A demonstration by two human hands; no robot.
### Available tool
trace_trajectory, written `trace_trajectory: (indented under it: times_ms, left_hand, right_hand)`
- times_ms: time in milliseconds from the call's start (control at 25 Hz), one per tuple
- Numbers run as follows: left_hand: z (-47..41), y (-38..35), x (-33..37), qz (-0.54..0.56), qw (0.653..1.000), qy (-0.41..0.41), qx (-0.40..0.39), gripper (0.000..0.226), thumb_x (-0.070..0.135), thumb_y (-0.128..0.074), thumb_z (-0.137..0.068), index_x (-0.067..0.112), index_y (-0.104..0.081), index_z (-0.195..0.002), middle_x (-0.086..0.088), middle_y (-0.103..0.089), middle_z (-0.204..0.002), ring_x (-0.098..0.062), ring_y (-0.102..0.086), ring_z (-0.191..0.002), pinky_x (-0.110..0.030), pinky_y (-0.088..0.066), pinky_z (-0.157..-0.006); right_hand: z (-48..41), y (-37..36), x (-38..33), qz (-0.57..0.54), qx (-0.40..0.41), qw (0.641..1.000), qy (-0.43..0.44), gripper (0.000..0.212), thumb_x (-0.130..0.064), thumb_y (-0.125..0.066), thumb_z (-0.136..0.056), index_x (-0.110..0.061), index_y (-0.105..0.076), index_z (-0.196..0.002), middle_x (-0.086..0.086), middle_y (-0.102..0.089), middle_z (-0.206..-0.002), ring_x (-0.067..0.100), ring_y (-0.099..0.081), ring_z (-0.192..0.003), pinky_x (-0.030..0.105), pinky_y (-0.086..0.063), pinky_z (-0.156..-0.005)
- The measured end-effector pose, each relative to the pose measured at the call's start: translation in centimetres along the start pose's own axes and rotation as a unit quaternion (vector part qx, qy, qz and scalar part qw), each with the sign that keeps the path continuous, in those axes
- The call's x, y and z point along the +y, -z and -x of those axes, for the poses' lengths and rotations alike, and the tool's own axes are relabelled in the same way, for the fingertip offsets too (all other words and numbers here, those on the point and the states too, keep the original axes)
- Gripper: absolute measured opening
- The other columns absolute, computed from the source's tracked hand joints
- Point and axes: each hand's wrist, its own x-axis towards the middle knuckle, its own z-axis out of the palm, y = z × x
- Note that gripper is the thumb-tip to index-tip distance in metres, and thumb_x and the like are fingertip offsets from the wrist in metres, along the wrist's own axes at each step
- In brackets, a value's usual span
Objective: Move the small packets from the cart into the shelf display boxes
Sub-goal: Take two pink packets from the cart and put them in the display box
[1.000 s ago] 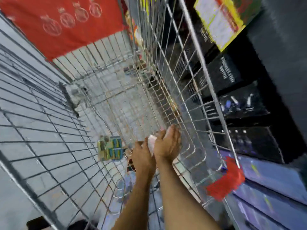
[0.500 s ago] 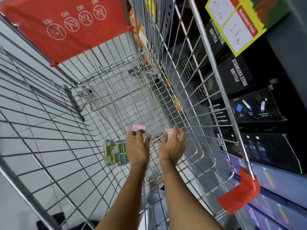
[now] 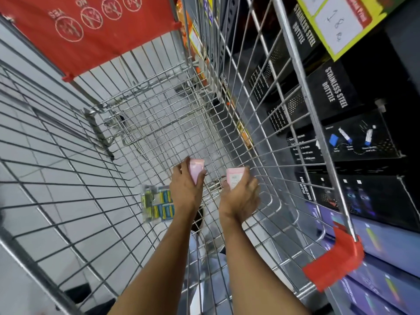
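Observation:
Both my arms reach down into a wire shopping cart [image 3: 302, 71]. My left hand [image 3: 185, 188] grips a small pink packet [image 3: 196, 170] that sticks up past its fingers. My right hand [image 3: 239, 195] grips a second small pink packet [image 3: 235, 178]. Both hands hover above the cart's wire floor, a little apart from each other. On the floor of the cart, left of my left hand, lies a clear pack of yellow and blue items [image 3: 158, 204].
A red fold-down flap [image 3: 91, 30] with printed icons spans the cart's far end. Black boxes marked "stainless steel bottle" [image 3: 334, 87] fill the shelf right of the cart, with purple boxes [image 3: 386, 246] lower down. A red corner cap [image 3: 336, 267] marks the cart's near right rim.
My hands were close together low in the cart; they have since parted and risen a little, each holding a pink packet. The view has tilted down toward the cart floor.

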Motion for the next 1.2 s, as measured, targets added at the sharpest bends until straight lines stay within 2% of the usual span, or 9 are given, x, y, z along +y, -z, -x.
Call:
trace_trajectory:
  times_ms: [120,280,480,600,720,800,920,1040,1200]
  left_hand:
    - [0.0,0.1,0.3,0.01,1.0,-0.028,-0.007,0.057,0.041,-0.046,-0.093,0.012,-0.031,-0.14,-0.019,-0.043,-0.136,-0.032,-0.048,-0.118,-0.044,-0.045,-0.098]
    - [-0.1,0.7,0.1,0.065,0.997,-0.014,0.031,0.053,0.04,-0.038,-0.095,0.011,-0.034,-0.139,-0.018,-0.044,-0.138,-0.029,-0.044,-0.124,-0.037,-0.036,-0.103]
    - [-0.1,1.1,-0.4,0.088,0.995,0.004,0.051,0.052,0.044,-0.034,-0.096,0.016,-0.032,-0.139,-0.016,-0.042,-0.14,-0.027,-0.042,-0.127,-0.038,-0.035,-0.105]
    - [0.0,1.0,-0.5,0.081,0.996,-0.002,0.046,0.055,0.048,-0.032,-0.095,0.016,-0.033,-0.139,-0.016,-0.043,-0.139,-0.027,-0.042,-0.127,-0.038,-0.036,-0.105]
    - [0.0,0.9,-0.4,0.062,0.997,-0.012,0.04,0.051,0.044,-0.036,-0.096,0.016,-0.035,-0.138,-0.017,-0.044,-0.138,-0.028,-0.045,-0.125,-0.041,-0.039,-0.104]
    - [0.0,0.8,-0.3,0.057,0.998,-0.014,0.035,0.048,0.04,-0.039,-0.097,0.015,-0.037,-0.138,-0.017,-0.044,-0.138,-0.029,-0.044,-0.125,-0.045,-0.04,-0.105]
    - [-0.1,0.9,-0.3,0.047,0.998,-0.015,0.036,0.047,0.039,-0.039,-0.097,0.015,-0.038,-0.137,-0.017,-0.045,-0.138,-0.029,-0.045,-0.125,-0.043,-0.04,-0.105]
    - [-0.2,1.1,-0.5,0.045,0.998,-0.016,0.035,0.051,0.042,-0.036,-0.095,0.014,-0.039,-0.137,-0.017,-0.045,-0.139,-0.029,-0.043,-0.126,-0.041,-0.037,-0.106]
    - [-0.3,1.2,-0.7,0.035,0.999,-0.017,0.027,0.052,0.044,-0.036,-0.094,0.017,-0.037,-0.138,-0.016,-0.042,-0.142,-0.029,-0.04,-0.13,-0.04,-0.034,-0.107]
  right_hand:
    - [-0.4,0.3,-0.5,-0.003,0.036,0.999,0.01,0.07,-0.025,-0.077,-0.073,-0.014,-0.039,-0.131,0.016,-0.054,-0.123,0.03,-0.05,-0.11,0.041,-0.043,-0.087]
    - [0.9,-0.5,-1.5,-0.093,-0.014,0.989,0.111,0.062,-0.026,-0.077,-0.073,-0.013,-0.045,-0.125,0.012,-0.059,-0.121,0.03,-0.057,-0.107,0.041,-0.047,-0.089]
    - [1.1,-1.6,-1.1,-0.021,-0.046,0.998,0.045,0.078,-0.032,-0.078,-0.071,-0.013,-0.035,-0.133,0.016,-0.051,-0.129,0.032,-0.048,-0.116,0.045,-0.041,-0.093]
    - [0.7,-1.5,-0.8,0.009,-0.041,0.998,0.047,0.079,-0.034,-0.079,-0.069,-0.013,-0.036,-0.132,0.016,-0.052,-0.128,0.03,-0.048,-0.115,0.044,-0.04,-0.094]
    - [-0.9,-0.5,-0.3,0.025,-0.018,1.0,-0.004,0.079,-0.034,-0.083,-0.064,-0.012,-0.04,-0.127,0.016,-0.052,-0.123,0.029,-0.049,-0.109,0.041,-0.043,-0.091]
    - [-1.9,0.2,0.0,0.034,0.017,0.999,-0.012,0.069,-0.028,-0.082,-0.066,-0.01,-0.044,-0.12,0.018,-0.054,-0.119,0.03,-0.05,-0.106,0.04,-0.045,-0.088]
    - [-1.5,0.1,-0.6,-0.005,0.022,0.999,0.031,0.049,-0.023,-0.08,-0.07,-0.011,-0.048,-0.106,0.014,-0.058,-0.111,0.027,-0.056,-0.095,0.037,-0.05,-0.079]
    - [0.1,-0.6,-1.5,-0.056,-0.011,0.995,0.085,0.048,-0.041,-0.078,-0.069,-0.015,-0.048,-0.096,0.007,-0.057,-0.102,0.022,-0.058,-0.085,0.033,-0.05,-0.07]
    - [0.0,-1.2,-1.0,-0.1,-0.003,0.993,0.063,0.053,-0.045,-0.077,-0.067,-0.015,-0.052,-0.102,0.01,-0.057,-0.108,0.027,-0.057,-0.093,0.03,-0.043,-0.07]
